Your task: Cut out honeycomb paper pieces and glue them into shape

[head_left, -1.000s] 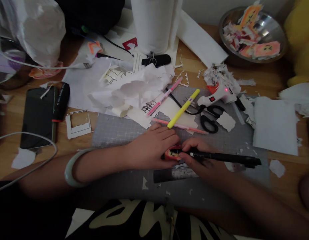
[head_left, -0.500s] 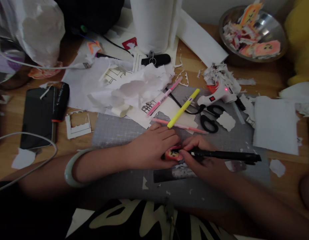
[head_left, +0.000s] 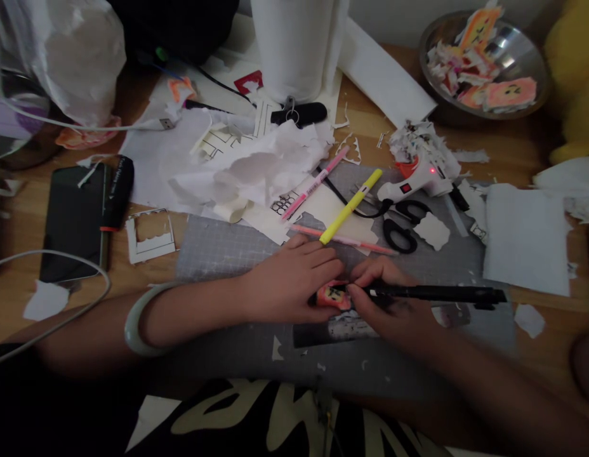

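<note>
My left hand (head_left: 301, 279) is closed on a small pink and yellow coloured paper piece (head_left: 336, 297) with dark marks, partly hidden by the fingers. In my right hand (head_left: 387, 295) a black pen (head_left: 442, 293) is pinched near its tip, which meets the paper piece. The pen's body points off to the right. Both hands rest over the grey cutting mat (head_left: 218, 254). Just beyond my fingers lie a yellow highlighter (head_left: 351, 206), a pink pen (head_left: 316, 184) and an orange-pink pen (head_left: 346, 238). A dark flat strip (head_left: 308, 335) lies under the hands' near side.
To the right rear are black-handled scissors (head_left: 399, 235), a white glue gun (head_left: 416, 181) with a red light, and a steel bowl (head_left: 527, 54) of coloured paper pieces. Crumpled paper (head_left: 256, 168), a phone (head_left: 73, 222), a screwdriver-like handle (head_left: 118, 190) and a white roll (head_left: 292, 51) also stand about.
My right hand and the pen have shifted very slightly; the pen's far end sits a little further right and higher. My left hand still holds the paper piece in nearly the same place.
</note>
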`<state>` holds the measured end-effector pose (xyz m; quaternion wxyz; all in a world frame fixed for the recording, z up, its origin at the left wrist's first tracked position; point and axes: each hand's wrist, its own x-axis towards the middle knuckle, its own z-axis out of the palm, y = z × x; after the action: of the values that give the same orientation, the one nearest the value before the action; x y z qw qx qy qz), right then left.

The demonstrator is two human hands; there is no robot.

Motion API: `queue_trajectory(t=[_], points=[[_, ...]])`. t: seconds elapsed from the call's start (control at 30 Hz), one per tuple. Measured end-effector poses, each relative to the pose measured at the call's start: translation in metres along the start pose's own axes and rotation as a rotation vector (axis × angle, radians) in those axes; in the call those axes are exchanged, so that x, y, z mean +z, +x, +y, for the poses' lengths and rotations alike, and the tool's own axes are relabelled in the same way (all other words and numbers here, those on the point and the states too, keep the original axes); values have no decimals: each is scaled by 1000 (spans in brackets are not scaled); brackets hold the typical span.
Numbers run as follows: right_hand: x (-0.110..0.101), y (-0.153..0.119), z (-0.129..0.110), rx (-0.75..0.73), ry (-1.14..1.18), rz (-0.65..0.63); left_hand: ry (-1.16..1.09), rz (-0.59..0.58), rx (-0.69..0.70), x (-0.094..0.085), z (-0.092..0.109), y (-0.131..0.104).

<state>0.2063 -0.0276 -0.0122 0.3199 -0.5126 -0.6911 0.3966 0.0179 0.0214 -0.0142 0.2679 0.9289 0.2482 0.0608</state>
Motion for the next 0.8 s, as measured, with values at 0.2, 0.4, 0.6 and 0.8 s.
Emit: queue_trajectory(t=[0.2, 0.4, 0.6, 0.8], points=[[-1, 0, 0, 8, -8, 13, 3, -4, -2, -1, 1, 0], [0, -1, 2, -20, 18, 31, 23, -4, 3, -1, 1, 0], [-4, 0, 2, -41, 70, 90, 22, -5, -1, -1, 1, 0], [-4, 2, 4, -38, 89, 54, 30, 2, 2, 0, 0, -1]])
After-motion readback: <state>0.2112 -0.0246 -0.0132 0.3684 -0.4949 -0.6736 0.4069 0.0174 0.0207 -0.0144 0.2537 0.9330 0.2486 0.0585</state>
